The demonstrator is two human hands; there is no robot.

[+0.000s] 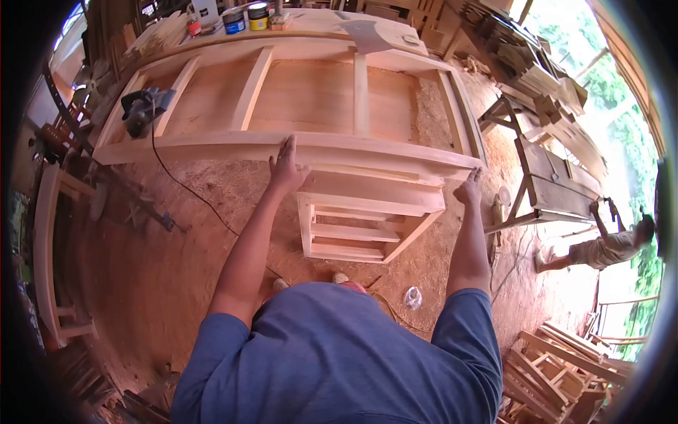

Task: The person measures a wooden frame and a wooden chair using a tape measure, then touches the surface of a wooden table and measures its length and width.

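Note:
A large pale wooden frame with several crossbars lies flat in front of me. My left hand is at the middle of its near rail, fingers over the top edge and thumb against the front face. Farther right, my right hand closes around the near right corner of the same frame; some of its fingers are hidden. Below the rail, between my arms, stands a smaller wooden frame with slats inside. A corded power tool rests on the left end of the large frame.
Paint cans and a handsaw sit on boards at the far side. A black cord hangs to the dusty floor. At right are a wooden trestle table and another person. Wooden pieces are piled lower right.

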